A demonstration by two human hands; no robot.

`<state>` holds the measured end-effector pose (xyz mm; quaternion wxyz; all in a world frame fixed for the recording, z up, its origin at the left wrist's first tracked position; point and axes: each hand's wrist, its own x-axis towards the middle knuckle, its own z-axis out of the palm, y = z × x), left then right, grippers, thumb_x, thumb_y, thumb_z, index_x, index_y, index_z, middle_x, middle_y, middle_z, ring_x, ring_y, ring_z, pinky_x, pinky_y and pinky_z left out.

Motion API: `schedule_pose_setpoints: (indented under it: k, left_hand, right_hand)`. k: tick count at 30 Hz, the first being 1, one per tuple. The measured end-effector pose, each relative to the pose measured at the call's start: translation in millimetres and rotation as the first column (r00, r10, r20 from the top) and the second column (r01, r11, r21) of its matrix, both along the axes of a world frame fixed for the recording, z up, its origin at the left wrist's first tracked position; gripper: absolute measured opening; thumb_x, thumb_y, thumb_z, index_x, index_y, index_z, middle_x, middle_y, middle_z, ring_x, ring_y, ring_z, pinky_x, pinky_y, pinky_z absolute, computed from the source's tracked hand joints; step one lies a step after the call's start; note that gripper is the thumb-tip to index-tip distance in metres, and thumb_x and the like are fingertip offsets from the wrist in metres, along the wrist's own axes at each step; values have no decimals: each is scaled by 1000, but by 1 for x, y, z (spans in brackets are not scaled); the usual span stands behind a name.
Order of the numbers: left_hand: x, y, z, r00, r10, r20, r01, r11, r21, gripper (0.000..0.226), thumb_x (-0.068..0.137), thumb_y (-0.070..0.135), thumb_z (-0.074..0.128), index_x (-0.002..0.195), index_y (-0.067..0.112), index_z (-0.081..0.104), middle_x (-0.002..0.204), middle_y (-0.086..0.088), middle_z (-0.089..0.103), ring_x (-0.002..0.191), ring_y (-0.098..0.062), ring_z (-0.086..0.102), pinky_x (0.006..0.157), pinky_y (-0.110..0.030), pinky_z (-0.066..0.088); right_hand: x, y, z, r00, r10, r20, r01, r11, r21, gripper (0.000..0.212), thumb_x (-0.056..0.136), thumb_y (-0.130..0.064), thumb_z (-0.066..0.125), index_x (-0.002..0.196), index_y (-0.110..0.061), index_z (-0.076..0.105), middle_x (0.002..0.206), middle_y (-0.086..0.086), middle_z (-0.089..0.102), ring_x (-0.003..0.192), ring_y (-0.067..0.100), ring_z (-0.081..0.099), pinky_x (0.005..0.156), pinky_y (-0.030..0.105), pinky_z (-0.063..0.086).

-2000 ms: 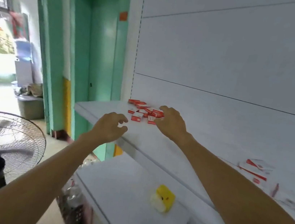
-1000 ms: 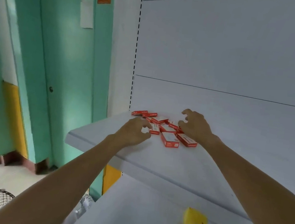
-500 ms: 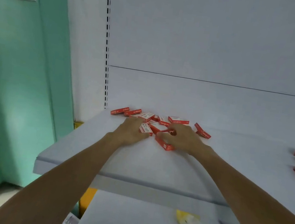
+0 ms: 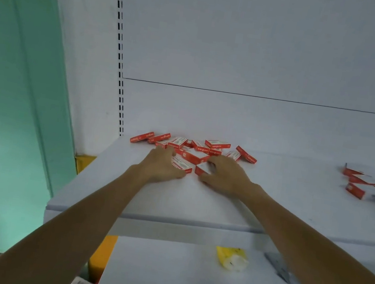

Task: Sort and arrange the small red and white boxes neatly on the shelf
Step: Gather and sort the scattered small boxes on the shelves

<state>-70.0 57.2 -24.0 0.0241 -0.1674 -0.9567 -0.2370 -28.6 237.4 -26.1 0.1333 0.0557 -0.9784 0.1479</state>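
On the white shelf (image 4: pixel 173 202), the left hand (image 4: pixel 162 166) curls fingers (image 4: pixel 168 153) and thumb round a flat box (image 4: pixel 182 164), the right hand (image 4: pixel 225 175) pinches a second box (image 4: pixel 201 169) between thumb and forefinger, and the heap of small red and white boxes (image 4: pixel 195 146) lies just beyond both sets of fingertips.

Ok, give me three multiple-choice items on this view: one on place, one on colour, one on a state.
1. Where is the main heap of boxes? A. back left of the upper shelf B. on the floor C. in a drawer
2. The packet on the lower shelf is: A. green B. yellow C. black
3. Those boxes are: A. in one tower B. in a straight row C. scattered at odd angles
Answers: A, at the shelf's back, left end; B, its wrapper is yellow; C, they point every way.
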Motion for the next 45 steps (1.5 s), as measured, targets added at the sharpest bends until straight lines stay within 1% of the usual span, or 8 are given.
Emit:
schedule_pose_setpoints:
  k: [7, 13, 21, 27, 33, 36, 39, 45]
  left_hand:
    - [24, 16, 4, 994, -62, -91, 63, 998, 0, 64, 73, 52, 65, 125, 17, 50, 128, -3, 56, 112, -20, 54, 93, -33, 46]
    - [42, 82, 18, 937, -269, -222, 284, 958, 40, 65, 74, 49, 67, 130, 21, 49, 129, 1, 56, 117, -19, 52, 93, -29, 41]
    - [91, 236, 18, 839, -493, -229, 519, 852, 68, 58, 74, 54, 65, 121, 23, 53, 120, 0, 61, 109, -19, 53, 91, -36, 48]
    - [151, 354, 17, 761, -615, -207, 641, 762, 90, 63, 73, 56, 65, 126, 25, 50, 125, 2, 59, 109, -18, 56, 90, -33, 50]
    - [187, 440, 13, 798, -559, -223, 593, 795, 130, 63, 73, 57, 64, 127, 26, 49, 126, 0, 58, 108, -16, 56, 90, -36, 51]
    - [190, 461, 15, 837, -492, -240, 532, 833, 149, 58, 75, 54, 64, 124, 25, 51, 122, 0, 60, 108, -17, 55, 92, -39, 49]
    - [187, 459, 17, 876, -414, -246, 464, 863, 200, 55, 74, 53, 65, 120, 25, 54, 119, 1, 61, 105, -15, 55, 88, -35, 51]
    - [167, 407, 20, 955, -192, -224, 244, 941, 235, 56, 70, 54, 69, 115, 23, 57, 113, 0, 64, 105, -21, 54, 88, -36, 49]
  right_hand:
    - [30, 28, 12, 992, -115, -52, 115, 993, 12, 34, 87, -47, 54, 72, -17, 48, 74, -4, 48, 77, 18, 45, 60, 25, 33]
    - [73, 87, 30, 951, -295, -88, 297, 955, 12, 48, 85, -47, 57, 112, -7, 59, 109, 7, 61, 98, 25, 56, 84, 35, 47]
    - [178, 215, 33, 810, -577, -101, 578, 816, -26, 42, 86, -50, 53, 100, -11, 61, 92, 2, 63, 90, 23, 57, 74, 28, 43]
    - [249, 318, 21, 712, -701, -44, 699, 713, -52, 56, 86, -53, 53, 122, -10, 57, 121, 6, 61, 105, 22, 57, 92, 32, 48]
    - [277, 413, 23, 740, -668, -72, 667, 744, -44, 46, 86, -51, 54, 109, -11, 60, 104, 3, 64, 89, 16, 56, 81, 27, 47]
    - [273, 443, 26, 773, -629, -81, 631, 776, -14, 36, 86, -51, 53, 81, -15, 54, 76, -4, 53, 77, 16, 50, 67, 23, 37]
    - [258, 456, 30, 807, -587, -63, 588, 809, -6, 38, 86, -51, 53, 69, -18, 48, 68, -6, 47, 73, 16, 49, 65, 23, 36]
    - [207, 441, 39, 910, -414, -26, 415, 909, 33, 49, 89, -50, 48, 109, -7, 58, 108, 9, 62, 102, 28, 57, 88, 37, 47]
